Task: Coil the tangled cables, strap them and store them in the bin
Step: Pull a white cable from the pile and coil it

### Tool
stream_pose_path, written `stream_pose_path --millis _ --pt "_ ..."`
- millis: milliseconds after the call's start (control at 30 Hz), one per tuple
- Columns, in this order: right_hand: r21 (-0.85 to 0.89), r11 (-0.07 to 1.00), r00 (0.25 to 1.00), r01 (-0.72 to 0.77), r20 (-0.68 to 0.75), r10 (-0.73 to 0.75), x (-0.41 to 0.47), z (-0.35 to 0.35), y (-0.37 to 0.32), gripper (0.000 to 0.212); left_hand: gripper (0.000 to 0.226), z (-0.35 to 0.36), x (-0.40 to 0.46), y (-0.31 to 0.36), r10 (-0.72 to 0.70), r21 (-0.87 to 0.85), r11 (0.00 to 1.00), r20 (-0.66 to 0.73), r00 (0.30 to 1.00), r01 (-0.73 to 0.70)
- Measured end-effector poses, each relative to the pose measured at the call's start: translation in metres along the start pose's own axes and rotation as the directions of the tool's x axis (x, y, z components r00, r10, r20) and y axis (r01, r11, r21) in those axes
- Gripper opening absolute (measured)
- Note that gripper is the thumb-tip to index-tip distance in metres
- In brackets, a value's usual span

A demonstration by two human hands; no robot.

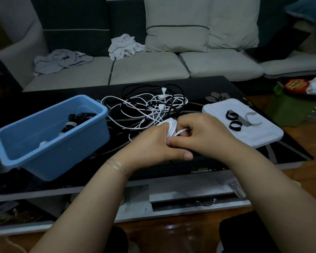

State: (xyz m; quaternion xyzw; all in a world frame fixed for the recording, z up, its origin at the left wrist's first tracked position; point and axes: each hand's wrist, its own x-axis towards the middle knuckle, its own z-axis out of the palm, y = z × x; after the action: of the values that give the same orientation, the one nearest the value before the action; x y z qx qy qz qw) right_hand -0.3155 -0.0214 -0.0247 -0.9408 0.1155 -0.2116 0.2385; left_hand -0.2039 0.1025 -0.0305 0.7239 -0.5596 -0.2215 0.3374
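A grey sofa (153,68) runs along the far side of the black glass surface (217,88), with a narrow gap between them. On the surface's left part stands the blue bin (49,141), its near corner overhanging the front edge; strapped cables (75,121) lie inside. The white lid (259,132) sits near the right edge, carrying black straps (233,121). Between bin and lid sprawls the tangle of white and black cables (150,106), filling the middle out to the far edge. Just in front of it, above the bare near strip, the left hand (150,143) has its grip wrapped around a white cable coil (171,128), while the right hand (202,132) pinches a strand of the same coil.
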Motion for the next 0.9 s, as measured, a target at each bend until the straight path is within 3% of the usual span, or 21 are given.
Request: stream_pose_path --millis 167,233,367,600,767,900 --pt "0.257 0.964 0.997 0.073 -0.017 -0.071 0.004 -0.001 0.008 0.036 0.019 -0.003 -0.007 0.005 -0.014 -0.139 0.990 0.007 1.000 0.015" --pt "0.242 0.965 0.995 0.098 -0.053 -0.087 0.005 -0.002 0.010 0.037 0.022 -0.002 -0.009 0.005 -0.030 -0.187 0.982 -0.008 1.000 0.028" --pt "0.215 0.975 0.990 0.058 -0.136 -0.029 0.011 -0.003 0.020 0.048 0.050 0.002 -0.010 0.006 0.007 -0.328 0.945 0.010 1.000 -0.004" --pt "0.298 0.950 0.971 0.090 -0.238 -0.017 0.015 0.002 0.022 0.051 0.048 0.003 -0.010 0.011 0.050 -0.555 0.831 0.007 0.999 -0.037" --pt "0.338 0.940 0.973 -0.045 -0.198 0.118 0.020 0.006 0.036 0.069 0.048 -0.001 -0.011 0.011 0.099 -0.704 0.698 -0.083 0.992 -0.129" --pt "0.305 0.941 0.975 -0.145 -0.121 0.189 0.021 0.013 0.043 0.059 0.046 -0.006 -0.011 0.006 0.083 -0.772 0.604 -0.187 0.979 -0.198"
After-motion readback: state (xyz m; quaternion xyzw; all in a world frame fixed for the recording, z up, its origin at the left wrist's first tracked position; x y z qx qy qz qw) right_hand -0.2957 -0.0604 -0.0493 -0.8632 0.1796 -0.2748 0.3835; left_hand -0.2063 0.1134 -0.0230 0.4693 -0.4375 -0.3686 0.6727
